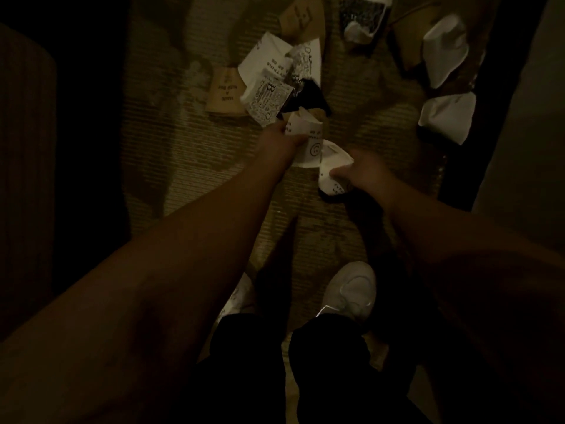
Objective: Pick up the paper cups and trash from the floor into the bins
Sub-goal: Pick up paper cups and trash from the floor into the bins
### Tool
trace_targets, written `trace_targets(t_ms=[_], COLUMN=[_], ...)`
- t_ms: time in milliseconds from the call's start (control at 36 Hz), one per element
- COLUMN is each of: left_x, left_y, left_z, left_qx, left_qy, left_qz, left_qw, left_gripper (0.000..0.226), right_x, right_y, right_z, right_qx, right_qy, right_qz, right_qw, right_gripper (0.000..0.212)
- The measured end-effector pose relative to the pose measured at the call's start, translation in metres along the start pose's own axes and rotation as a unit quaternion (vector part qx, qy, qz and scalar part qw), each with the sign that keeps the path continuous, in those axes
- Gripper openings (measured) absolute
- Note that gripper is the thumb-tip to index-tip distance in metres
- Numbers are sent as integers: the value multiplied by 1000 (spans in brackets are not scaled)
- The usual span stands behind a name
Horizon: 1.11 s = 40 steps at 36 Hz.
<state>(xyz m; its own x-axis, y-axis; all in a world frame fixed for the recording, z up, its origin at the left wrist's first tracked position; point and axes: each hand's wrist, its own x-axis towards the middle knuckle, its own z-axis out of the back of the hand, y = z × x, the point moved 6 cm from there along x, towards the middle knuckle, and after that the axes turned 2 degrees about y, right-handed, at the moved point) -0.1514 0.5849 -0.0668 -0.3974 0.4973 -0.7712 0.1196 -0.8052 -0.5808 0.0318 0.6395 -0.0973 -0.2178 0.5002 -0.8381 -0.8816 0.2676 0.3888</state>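
Paper cup (pixel 307 139) pinched in left hand (pixel 282 142); right hand (pixel 363 172) gripping second cup (pixel 331 172) at 3 o'clock. Grip rims lightly to avoid crushing.

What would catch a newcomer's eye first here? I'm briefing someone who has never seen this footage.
First, the two bare arms reaching down to the middle of the floor: the left hand grips a white smiley-face cup, and the right hand holds a crushed white cup beside it. Next, the pale litter beyond them, with printed paper cups just past the left hand and two crumpled white cups by the dark edge at right.
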Motion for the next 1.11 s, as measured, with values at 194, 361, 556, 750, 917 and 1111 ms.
trace_targets(t_ms=[194, 361, 556, 750, 917, 1111], left_x=[0, -35, -113, -205, -280, -366], left_y=[-4, -7, -36, -95, -140, -173], left_z=[-5, 26, 85, 156, 221, 296], left_qx=[6, -46, -116, -172, -228, -304], left_qy=[-14, -17, -22, -31, -43, -62], left_qz=[19, 45, 95, 89, 78, 84], left_qw=[1000, 998, 988, 981, 969, 947], left_gripper=[42, 44, 38, 37, 30, 11], right_x=[-20, -68, -154, -243, -317, -397], right_y=[-17, -9, 43, 122, 191, 281], right_z=[12, 41, 73, 104, 125, 130], right_qx=[73, 152, 189, 148, 137, 119], right_qy=[-17, -34, -42, -32, -47, -40], right_qz=[-43, -67, -32, -11, 8, 47], right_qw=[996, 986, 981, 988, 989, 991], right_gripper=[55, 59, 33, 50, 61, 55])
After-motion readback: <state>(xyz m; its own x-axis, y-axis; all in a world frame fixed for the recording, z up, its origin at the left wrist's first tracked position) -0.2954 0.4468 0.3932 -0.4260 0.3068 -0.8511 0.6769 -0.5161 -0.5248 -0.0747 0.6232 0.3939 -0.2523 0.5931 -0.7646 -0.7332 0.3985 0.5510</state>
